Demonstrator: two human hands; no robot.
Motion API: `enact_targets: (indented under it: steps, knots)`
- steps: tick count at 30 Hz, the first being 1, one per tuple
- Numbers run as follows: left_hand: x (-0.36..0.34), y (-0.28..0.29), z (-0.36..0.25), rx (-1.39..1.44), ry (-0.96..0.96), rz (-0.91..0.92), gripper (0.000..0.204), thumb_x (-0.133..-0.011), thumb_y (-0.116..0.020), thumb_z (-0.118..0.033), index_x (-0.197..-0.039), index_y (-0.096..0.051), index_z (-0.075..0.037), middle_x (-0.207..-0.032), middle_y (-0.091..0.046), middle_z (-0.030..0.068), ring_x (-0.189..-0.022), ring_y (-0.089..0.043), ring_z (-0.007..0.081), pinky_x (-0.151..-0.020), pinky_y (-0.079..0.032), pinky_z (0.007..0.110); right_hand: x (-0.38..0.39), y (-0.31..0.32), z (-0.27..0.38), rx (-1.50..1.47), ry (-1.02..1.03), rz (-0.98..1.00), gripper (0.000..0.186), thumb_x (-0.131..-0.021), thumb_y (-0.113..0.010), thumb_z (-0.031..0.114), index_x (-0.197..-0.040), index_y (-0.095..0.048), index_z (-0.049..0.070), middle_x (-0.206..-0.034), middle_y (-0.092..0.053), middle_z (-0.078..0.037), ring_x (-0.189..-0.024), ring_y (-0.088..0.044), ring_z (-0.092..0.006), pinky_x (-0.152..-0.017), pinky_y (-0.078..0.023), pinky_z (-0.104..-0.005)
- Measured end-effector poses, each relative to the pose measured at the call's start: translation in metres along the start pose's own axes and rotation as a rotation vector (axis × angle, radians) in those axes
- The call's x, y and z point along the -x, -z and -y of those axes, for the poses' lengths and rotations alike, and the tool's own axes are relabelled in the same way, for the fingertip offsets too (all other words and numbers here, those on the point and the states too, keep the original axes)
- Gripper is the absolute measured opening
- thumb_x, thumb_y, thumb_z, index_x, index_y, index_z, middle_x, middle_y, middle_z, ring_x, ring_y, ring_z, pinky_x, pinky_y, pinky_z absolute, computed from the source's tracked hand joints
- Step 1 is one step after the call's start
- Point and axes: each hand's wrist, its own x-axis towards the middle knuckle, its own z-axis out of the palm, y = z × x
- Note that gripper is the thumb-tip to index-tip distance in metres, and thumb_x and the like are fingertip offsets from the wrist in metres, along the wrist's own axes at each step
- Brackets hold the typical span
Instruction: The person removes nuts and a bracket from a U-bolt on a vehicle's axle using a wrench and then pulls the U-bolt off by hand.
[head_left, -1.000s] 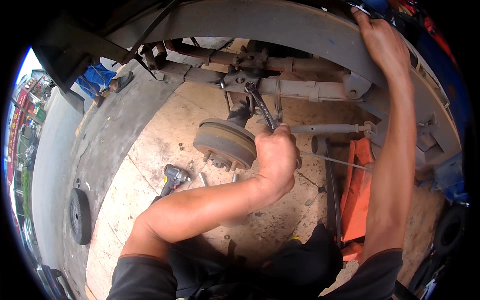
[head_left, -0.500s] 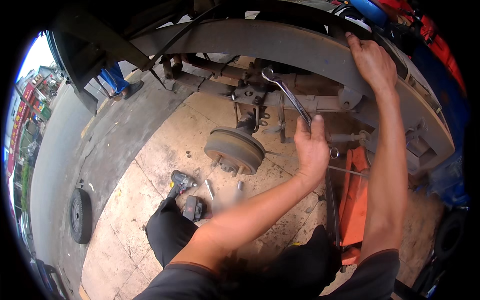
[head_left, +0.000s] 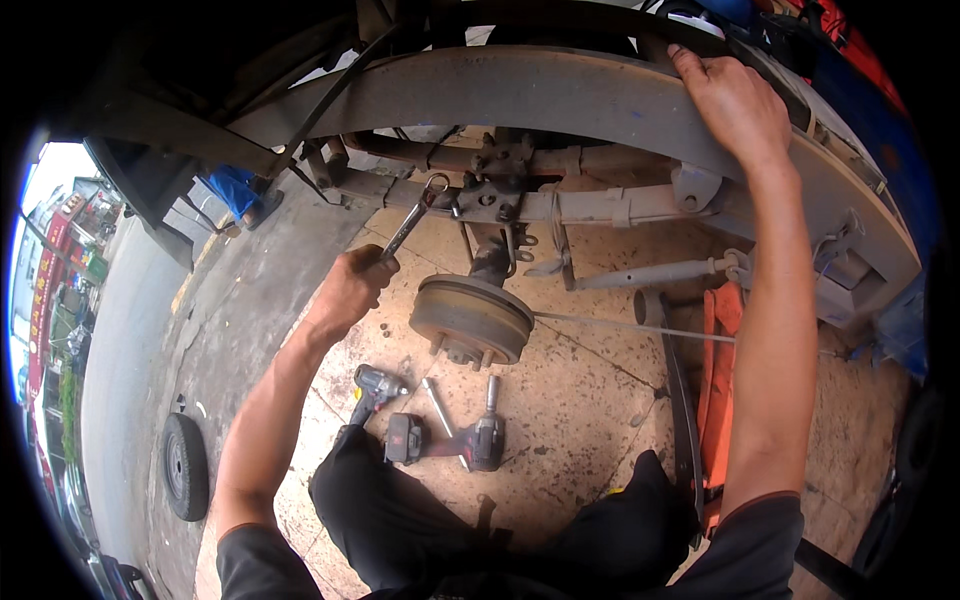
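Note:
My left hand [head_left: 350,292] is closed round the shank of a chrome wrench [head_left: 408,224]. Its ring end points up and away, beside the U-bolt plate [head_left: 490,200] clamped on the leaf spring [head_left: 575,205]; I cannot tell whether they touch. My right hand [head_left: 738,110] grips the upper edge of the grey, curved frame rail [head_left: 520,85], with some fingers hidden behind it. Below the plate, the bare brake drum [head_left: 470,318] shows its studs toward me.
On the tiled floor lie an impact wrench [head_left: 378,385], a second power tool [head_left: 480,445] and long sockets [head_left: 492,392]. An orange jack [head_left: 722,320] stands at the right. A wheel [head_left: 185,468] is at the left. Someone in blue trousers [head_left: 235,192] is beyond the vehicle.
My left hand has carried the wrench left, from over the drum's right side to the left of the U-bolt plate. My right hand remains on the frame rail.

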Motion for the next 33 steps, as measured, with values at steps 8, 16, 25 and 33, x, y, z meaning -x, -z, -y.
enact_targets:
  steps: [8,16,25,33]
  knots:
    - [-0.054,-0.003,-0.014,-0.945,-0.447,-0.195,0.025,-0.09,-0.054,-0.028,-0.088,-0.062,-0.004,-0.074,-0.063,0.023,-0.075,-0.061,0.0444,-0.067,-0.048,0.052,-0.002,-0.002,0.0,0.027,-0.007,-0.006,0.071,-0.089,-0.037,0.071,-0.099,-0.074,0.011,-0.096,-0.07,-0.02,-0.099,-0.064,-0.0393,-0.085,-0.048,-0.0454]
    - [-0.111,0.006,-0.028,-1.1,-0.694,-0.053,0.02,-0.088,-0.051,-0.023,-0.084,-0.06,-0.006,-0.068,-0.064,0.0183,-0.066,-0.064,0.0391,-0.062,-0.05,0.047,-0.005,-0.008,-0.003,0.033,0.016,-0.022,0.07,-0.088,-0.037,0.073,-0.101,-0.074,0.014,-0.092,-0.069,-0.019,-0.097,-0.065,-0.0374,-0.083,-0.048,-0.0445]
    - [-0.141,0.005,-0.03,-1.144,-0.974,-0.107,0.015,-0.088,-0.047,-0.02,-0.087,-0.056,-0.008,-0.07,-0.063,0.0157,-0.07,-0.064,0.0332,-0.064,-0.049,0.043,-0.005,-0.011,-0.004,0.002,0.001,-0.035,0.071,-0.088,-0.038,0.074,-0.102,-0.074,0.014,-0.091,-0.07,-0.017,-0.096,-0.065,-0.0359,-0.082,-0.048,-0.0422]
    - [-0.169,-0.005,-0.037,-1.185,-0.79,-0.033,0.032,-0.089,-0.055,-0.018,-0.118,-0.059,-0.007,-0.088,-0.068,0.0181,-0.08,-0.065,0.0373,-0.07,-0.053,0.044,-0.006,-0.011,-0.008,-0.001,-0.037,-0.031,0.072,-0.088,-0.038,0.073,-0.101,-0.074,0.012,-0.087,-0.069,-0.017,-0.093,-0.066,-0.0344,-0.079,-0.047,-0.0415]
